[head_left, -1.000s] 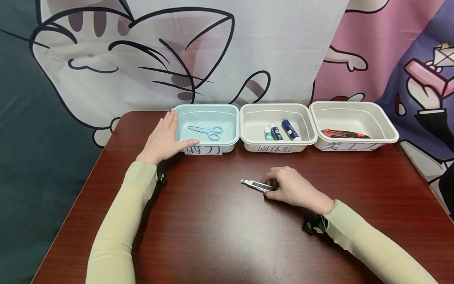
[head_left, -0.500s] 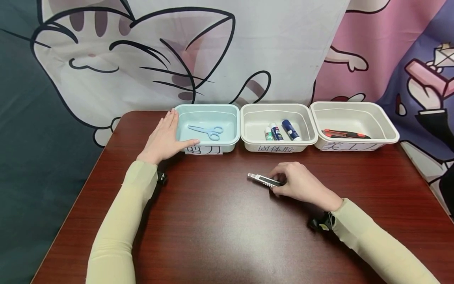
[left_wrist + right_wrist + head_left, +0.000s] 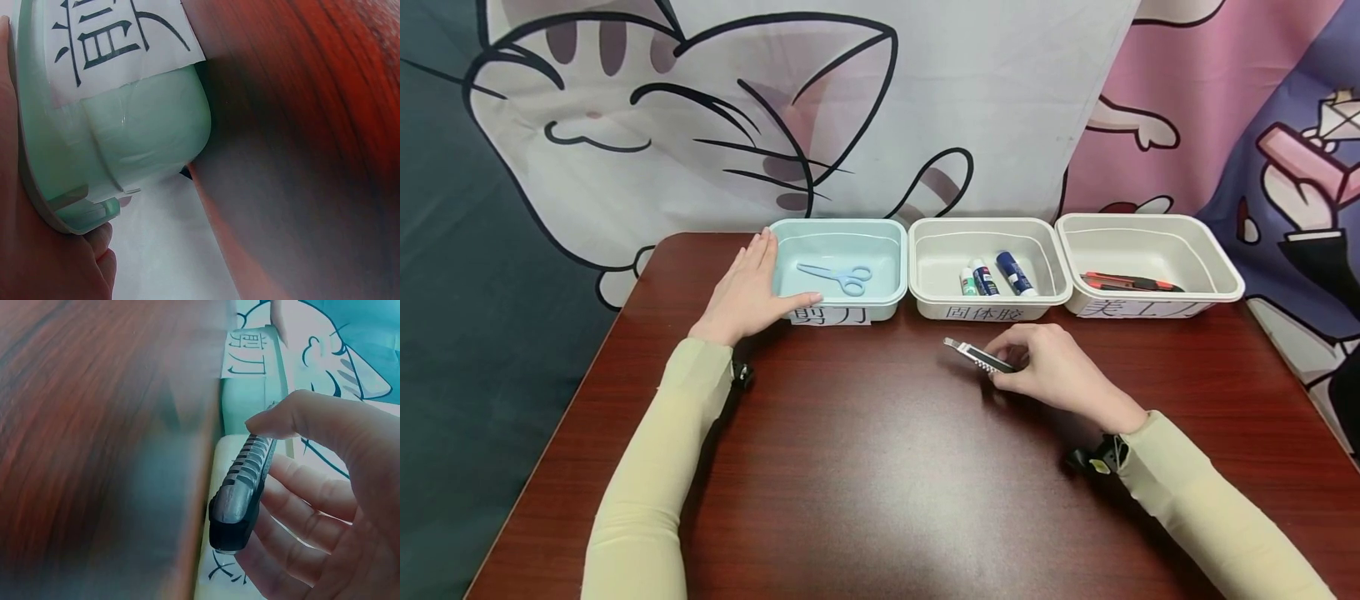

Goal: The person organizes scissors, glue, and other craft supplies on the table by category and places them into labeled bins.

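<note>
A silver and black utility knife [image 3: 979,357] is pinched between the thumb and fingers of my right hand [image 3: 1060,371], above the table in front of the middle bin. In the right wrist view the ribbed grip of the utility knife [image 3: 244,481] shows, its black end towards the camera. My left hand [image 3: 741,292] rests with straight fingers on the left side and front rim of the light blue bin [image 3: 887,292]. Inside that bin lie blue scissors [image 3: 846,279]. The left wrist view shows the blue bin's labelled wall [image 3: 144,119] close up, with part of the hand along its rim.
The middle white bin [image 3: 940,250] holds several glue sticks [image 3: 1015,273]. Red and black utility knives [image 3: 1131,283] lie in the right white bin [image 3: 1210,279]. All three bins stand in a row at the back of the brown table [image 3: 850,467], before a printed cloth [image 3: 985,100].
My right hand has moved right and towards the bins, carrying the utility knife, which now looks raised and more tilted. The left hand has stayed on the blue bin.
</note>
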{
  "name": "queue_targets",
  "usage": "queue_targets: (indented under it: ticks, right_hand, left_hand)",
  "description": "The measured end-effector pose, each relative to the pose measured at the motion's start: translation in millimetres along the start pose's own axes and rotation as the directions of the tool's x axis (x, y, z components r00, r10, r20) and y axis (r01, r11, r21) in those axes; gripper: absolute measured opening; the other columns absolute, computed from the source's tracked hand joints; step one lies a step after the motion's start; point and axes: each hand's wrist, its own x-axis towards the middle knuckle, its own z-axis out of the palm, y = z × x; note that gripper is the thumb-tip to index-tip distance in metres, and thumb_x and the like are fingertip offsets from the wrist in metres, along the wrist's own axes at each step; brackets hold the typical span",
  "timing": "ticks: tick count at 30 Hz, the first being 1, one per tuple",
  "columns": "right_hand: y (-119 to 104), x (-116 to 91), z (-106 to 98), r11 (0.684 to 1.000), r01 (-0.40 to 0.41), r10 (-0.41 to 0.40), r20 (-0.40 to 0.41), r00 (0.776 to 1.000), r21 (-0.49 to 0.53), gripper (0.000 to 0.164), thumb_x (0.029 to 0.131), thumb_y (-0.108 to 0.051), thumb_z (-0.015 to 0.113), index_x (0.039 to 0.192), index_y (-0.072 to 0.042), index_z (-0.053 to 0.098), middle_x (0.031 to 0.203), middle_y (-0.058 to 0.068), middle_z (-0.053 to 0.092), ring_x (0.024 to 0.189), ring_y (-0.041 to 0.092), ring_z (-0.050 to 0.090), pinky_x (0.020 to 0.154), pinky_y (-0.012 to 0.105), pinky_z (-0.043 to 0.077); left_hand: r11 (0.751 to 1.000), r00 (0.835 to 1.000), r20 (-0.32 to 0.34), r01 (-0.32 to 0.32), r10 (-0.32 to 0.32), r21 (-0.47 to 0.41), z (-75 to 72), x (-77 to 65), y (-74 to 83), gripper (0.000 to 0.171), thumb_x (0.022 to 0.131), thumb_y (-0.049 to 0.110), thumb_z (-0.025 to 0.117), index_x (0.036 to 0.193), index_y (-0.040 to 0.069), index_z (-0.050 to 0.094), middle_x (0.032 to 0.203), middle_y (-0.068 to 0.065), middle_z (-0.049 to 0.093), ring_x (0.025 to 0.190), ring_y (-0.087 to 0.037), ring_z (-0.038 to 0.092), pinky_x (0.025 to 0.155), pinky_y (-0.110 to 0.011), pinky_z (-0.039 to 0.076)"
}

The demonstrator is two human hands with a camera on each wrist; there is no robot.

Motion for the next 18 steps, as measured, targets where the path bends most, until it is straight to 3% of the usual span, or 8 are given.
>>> queue_targets:
  ticks: [18]
  right_hand:
    - [7, -2, -16, 0.999, -0.052, 0.052, -0.053, 0.997, 0.000, 0.024, 0.074, -0.008, 0.084, 0.095, -0.019, 0.078, 0.078, -0.011, 0.069, 0.072, 0.006, 0.066, 0.065, 0.035, 0.056]
  left_hand:
    - [1.000, 1.000, 0.002, 0.005, -0.005, -0.006, 0.6, 0.2, -0.1, 0.128, 0.082, 0.087, 0.049, 0.160, -0.003, 0.002, 0.168, -0.016, -0.002, 0.155, -0.028, -0.001, 0.124, -0.040, 0.001]
